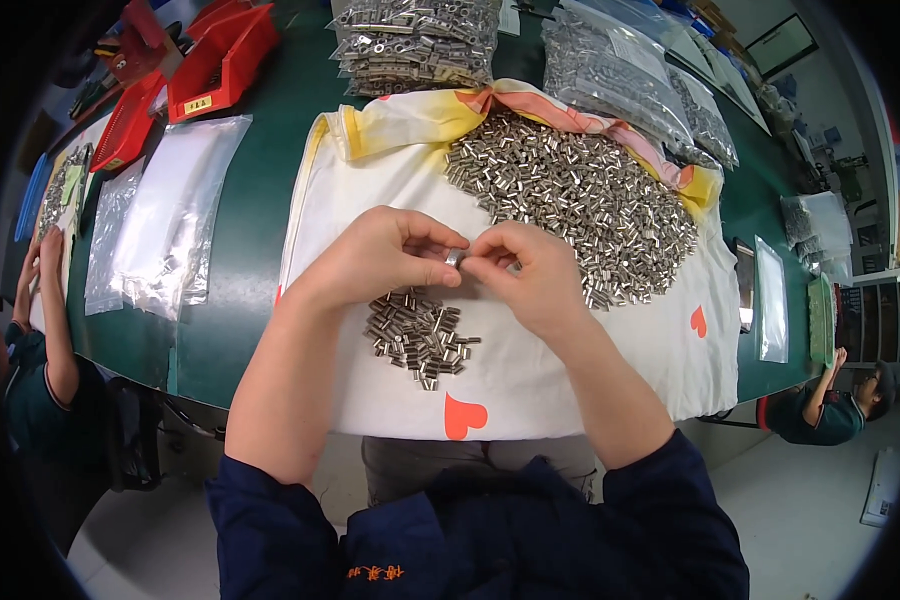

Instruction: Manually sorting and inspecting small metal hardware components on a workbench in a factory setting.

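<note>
My left hand [395,252] and my right hand [527,272] meet fingertip to fingertip over a white cloth [360,190] on the table. A small silvery metal sleeve [455,258] is pinched by the left thumb and fingers. The right fingertips press together against its other side, and a bit of metal also shows among the curled right fingers. Just below the hands lies a small pile of short metal sleeves [415,340]. A much larger heap of the same sleeves [580,210] spreads behind and to the right of my right hand.
Stacked bags of metal parts [415,45] and more filled bags [610,70] stand at the back. Red bins [215,65] and clear plastic bags [175,215] lie to the left on the green table [240,240]. Co-workers [45,370] [820,410] sit on either side.
</note>
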The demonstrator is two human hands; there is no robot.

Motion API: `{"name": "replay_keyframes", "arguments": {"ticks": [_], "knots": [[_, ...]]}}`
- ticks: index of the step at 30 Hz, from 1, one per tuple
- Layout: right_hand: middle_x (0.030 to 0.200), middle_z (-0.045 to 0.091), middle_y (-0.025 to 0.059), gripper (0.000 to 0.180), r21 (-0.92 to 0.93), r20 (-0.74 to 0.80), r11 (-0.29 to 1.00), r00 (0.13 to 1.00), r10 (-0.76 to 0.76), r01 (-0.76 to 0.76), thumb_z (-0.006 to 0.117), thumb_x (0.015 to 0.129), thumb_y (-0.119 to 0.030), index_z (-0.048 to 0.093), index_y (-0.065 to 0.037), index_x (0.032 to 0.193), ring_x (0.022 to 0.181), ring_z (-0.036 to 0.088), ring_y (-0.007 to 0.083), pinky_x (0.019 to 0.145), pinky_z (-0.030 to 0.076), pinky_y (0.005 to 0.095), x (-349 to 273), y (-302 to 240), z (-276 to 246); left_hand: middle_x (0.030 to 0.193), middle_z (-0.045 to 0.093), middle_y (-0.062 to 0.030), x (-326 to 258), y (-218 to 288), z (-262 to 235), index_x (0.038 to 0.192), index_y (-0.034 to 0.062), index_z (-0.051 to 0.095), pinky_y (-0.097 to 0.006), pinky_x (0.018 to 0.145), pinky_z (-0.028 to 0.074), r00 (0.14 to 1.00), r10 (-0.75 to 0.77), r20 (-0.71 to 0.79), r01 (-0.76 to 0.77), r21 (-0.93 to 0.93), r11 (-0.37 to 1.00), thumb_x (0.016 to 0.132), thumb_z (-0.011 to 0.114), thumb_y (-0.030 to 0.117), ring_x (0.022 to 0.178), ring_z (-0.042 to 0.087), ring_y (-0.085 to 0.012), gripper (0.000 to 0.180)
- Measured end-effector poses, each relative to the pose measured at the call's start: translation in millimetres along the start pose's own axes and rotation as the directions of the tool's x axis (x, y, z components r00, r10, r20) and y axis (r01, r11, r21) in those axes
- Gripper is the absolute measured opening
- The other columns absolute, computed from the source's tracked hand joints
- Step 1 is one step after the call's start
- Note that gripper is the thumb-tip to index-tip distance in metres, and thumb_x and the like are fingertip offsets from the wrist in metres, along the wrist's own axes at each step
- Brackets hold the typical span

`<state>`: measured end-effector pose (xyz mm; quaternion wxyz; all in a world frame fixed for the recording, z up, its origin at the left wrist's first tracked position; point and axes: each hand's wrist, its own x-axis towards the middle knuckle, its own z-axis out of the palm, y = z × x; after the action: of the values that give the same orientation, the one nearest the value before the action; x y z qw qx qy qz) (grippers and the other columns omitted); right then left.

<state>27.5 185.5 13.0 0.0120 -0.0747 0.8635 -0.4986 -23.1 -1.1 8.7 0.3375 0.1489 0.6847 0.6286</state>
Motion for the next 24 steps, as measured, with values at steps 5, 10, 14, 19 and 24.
{"name": "replay_keyframes", "arguments": {"ticks": [5, 10, 14, 19, 24], "knots": [[0.075, 0.057, 0.0046, 0.008, -0.478, -0.171, 0.85, 0.926, -0.335, 0.22, 0.064, 0.07, -0.01, 0.064, -0.008, 0.078, 0.077, 0.054, 0.0235, 0.072, 0.042, 0.0363, 12, 22, -22, 0.085, 0.064, -0.0063, -2, 1, -1, 0.1, -0.005, 0.061, -0.022, 0.068, 0.05, 0.998, 0.02, 0.051, -0.027, 0.142, 0.989, 0.069, 0.069, -0.005, 0.075, 0.06, -0.0096, 0.032], [0.078, 0.051, 0.0016, 0.007, -0.659, -0.069, 0.727, 0.947, -0.315, 0.194, 0.065, 0.07, -0.012, 0.064, -0.01, 0.076, 0.085, 0.05, 0.0217, 0.076, 0.039, 0.035, 11, 22, -3, 0.084, 0.063, -0.0056, -1, 2, 1, 0.1, -0.0048, 0.06, -0.022, 0.068, 0.05, 0.999, 0.031, 0.034, -0.035, 0.12, 0.992, 0.07, 0.069, -0.004, 0.075, 0.059, -0.0092, 0.032], [0.077, 0.054, 0.003, 0.007, -0.656, -0.067, 0.722, 0.936, -0.346, 0.22, 0.064, 0.07, -0.011, 0.064, -0.009, 0.077, 0.08, 0.052, 0.0236, 0.073, 0.04, 0.0362, 8, 19, -2, 0.081, 0.062, -0.0017, 2, -5, 2, 0.101, -0.0017, 0.062, -0.021, 0.068, 0.047, 0.998, 0.064, -0.016, -0.063, 0.055, 0.996, 0.071, 0.072, 0.005, 0.075, 0.056, -0.0058, 0.032], [0.075, 0.061, 0.0062, 0.009, 0.186, -0.062, 0.982, 0.998, -0.009, 0.02, 0.063, 0.074, -0.005, 0.063, -0.004, 0.083, 0.069, 0.058, 0.0184, 0.064, 0.046, 0.0287, 3, 5, -4, 0.085, 0.061, -0.0035, 4, -3, 6, 0.103, -0.0036, 0.06, -0.02, 0.068, 0.047, 0.997, 0.056, -0.052, -0.061, -0.096, 0.994, 0.073, 0.07, 0.004, 0.075, 0.056, -0.0067, 0.033], [0.076, 0.061, 0.0058, 0.009, 0.073, -0.087, 0.989, 0.989, -0.119, 0.126, 0.064, 0.073, -0.005, 0.062, -0.004, 0.083, 0.07, 0.058, 0.0159, 0.063, 0.046, 0.0256, 1, 4, -1, 0.086, 0.061, -0.003, 6, -5, 5, 0.104, -0.004, 0.059, -0.02, 0.068, 0.047, 0.997, 0.068, -0.042, -0.074, -0.173, 0.982, 0.073, 0.07, 0.003, 0.075, 0.056, -0.0064, 0.034]]}}
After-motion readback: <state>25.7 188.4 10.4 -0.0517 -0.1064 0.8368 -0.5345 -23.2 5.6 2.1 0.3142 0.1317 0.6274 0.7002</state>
